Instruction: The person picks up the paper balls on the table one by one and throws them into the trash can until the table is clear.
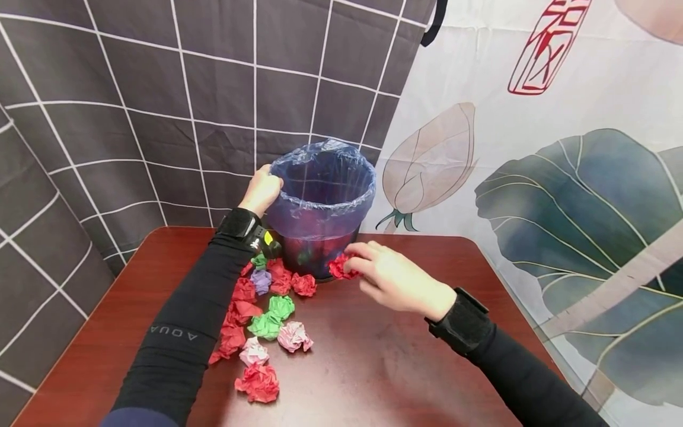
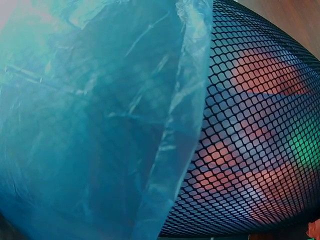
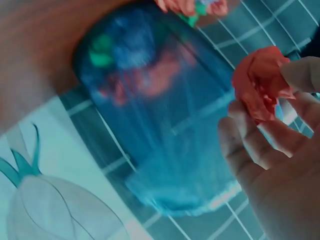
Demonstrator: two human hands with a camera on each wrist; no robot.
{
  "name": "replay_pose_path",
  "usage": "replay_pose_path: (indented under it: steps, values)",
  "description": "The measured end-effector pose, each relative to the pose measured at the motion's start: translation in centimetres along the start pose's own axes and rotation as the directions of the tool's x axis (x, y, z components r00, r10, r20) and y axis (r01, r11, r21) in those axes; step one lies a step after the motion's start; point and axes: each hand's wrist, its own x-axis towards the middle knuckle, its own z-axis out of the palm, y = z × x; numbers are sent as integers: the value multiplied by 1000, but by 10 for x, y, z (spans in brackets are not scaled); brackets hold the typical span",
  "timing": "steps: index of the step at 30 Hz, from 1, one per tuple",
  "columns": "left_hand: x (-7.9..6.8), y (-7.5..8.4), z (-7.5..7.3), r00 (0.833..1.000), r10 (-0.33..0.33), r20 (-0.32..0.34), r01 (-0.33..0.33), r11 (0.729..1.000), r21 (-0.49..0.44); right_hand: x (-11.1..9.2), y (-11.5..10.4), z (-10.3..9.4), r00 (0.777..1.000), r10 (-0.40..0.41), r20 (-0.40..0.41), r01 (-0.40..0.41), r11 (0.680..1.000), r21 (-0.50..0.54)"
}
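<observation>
A black mesh waste bin (image 2: 260, 120) lined with a blue plastic bag (image 1: 325, 216) stands at the back of the table, its mouth tipped a little toward the viewer. My left hand (image 1: 262, 191) grips the bin's rim on its left side, fingers over the bag's edge. In my right hand (image 1: 397, 279) a crumpled red paper ball (image 3: 262, 82) is pinched between thumb and fingers, in front of the bin's lower right. Through the mesh and bag, red, green and pale paper balls show inside the bin.
Several crumpled paper balls lie left of and before the bin: red (image 1: 258, 382), green (image 1: 265, 325), purple (image 1: 261, 281) and pink-white (image 1: 294, 336). They rest on a reddish-brown table (image 1: 373, 373). A dark gridded cloth (image 1: 213, 89) hangs close behind.
</observation>
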Motion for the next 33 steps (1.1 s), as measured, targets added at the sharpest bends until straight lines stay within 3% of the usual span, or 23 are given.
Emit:
replay_pose_path:
  steps: [8,15,24,33]
  values:
    - [2,0,2,1000,13,0,-13,1000,12,19,14,-39,989,12,-147,-15,1000,-23]
    - [2,1,1,1000,17,-8,-16,1000,13,40,34,-50,962,59,-267,-73,996,-44]
    - [0,2,0,1000,9,-2,-9,1000,24,62,55,-51,953,211,-219,-225,974,-40]
    - [1,3,0,1000,8,-1,-8,1000,30,71,64,-47,944,292,-154,-299,954,-21]
